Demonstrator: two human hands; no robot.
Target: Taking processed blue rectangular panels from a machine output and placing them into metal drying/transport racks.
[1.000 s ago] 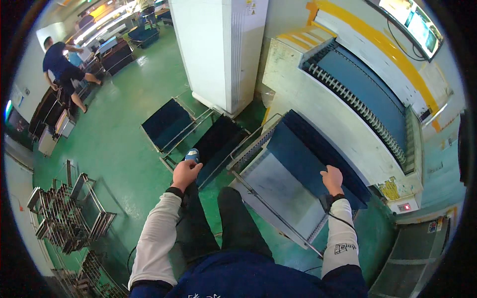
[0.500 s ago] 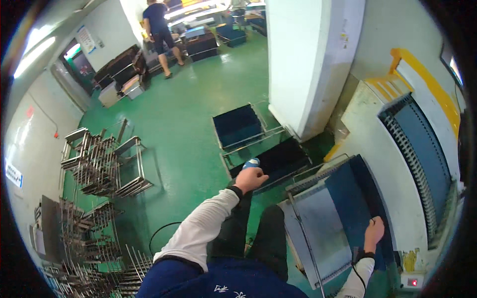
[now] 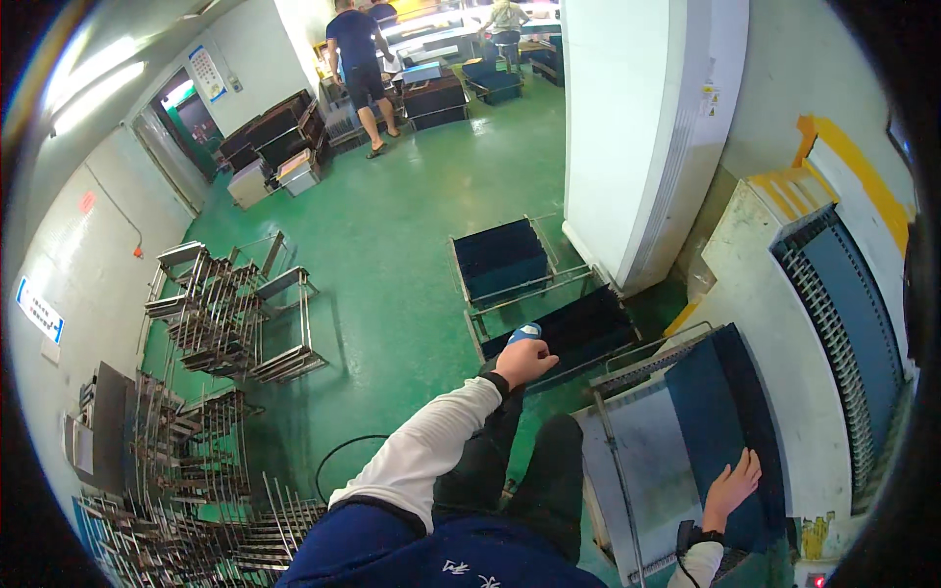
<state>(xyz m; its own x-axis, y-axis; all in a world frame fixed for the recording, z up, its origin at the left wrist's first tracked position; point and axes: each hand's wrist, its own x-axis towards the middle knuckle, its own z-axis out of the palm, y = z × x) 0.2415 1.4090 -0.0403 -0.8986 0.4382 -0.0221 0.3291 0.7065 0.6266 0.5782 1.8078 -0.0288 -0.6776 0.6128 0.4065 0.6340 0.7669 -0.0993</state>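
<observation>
My right hand [image 3: 733, 486] lies with fingers stretched out on a dark blue sheet-like panel [image 3: 701, 400] in the metal-framed rack to my right. A pale grey panel [image 3: 642, 470] shows beside it, crossed by a metal bar [image 3: 616, 456] of the rack. My left hand [image 3: 526, 363] is closed, held out beyond my knees. At its far side is a small blue-and-white rounded object [image 3: 524, 334], which it seems to grip; the kind is unclear. Below that hand stands a rack of dark panels [image 3: 578, 328].
Another rack of dark panels [image 3: 500, 260] stands by a white pillar [image 3: 618, 137]. At right is a machine [image 3: 750, 255] with a toothed slot [image 3: 828, 333] bearing a blue panel. Stacked metal frames [image 3: 221, 323] fill the left. A person [image 3: 358, 69] stands far off.
My right hand's fingers have gone from closed at the panel's edge to spread on its surface. The view has shifted, and the left hand keeps its closed pose beside the blue-and-white object.
</observation>
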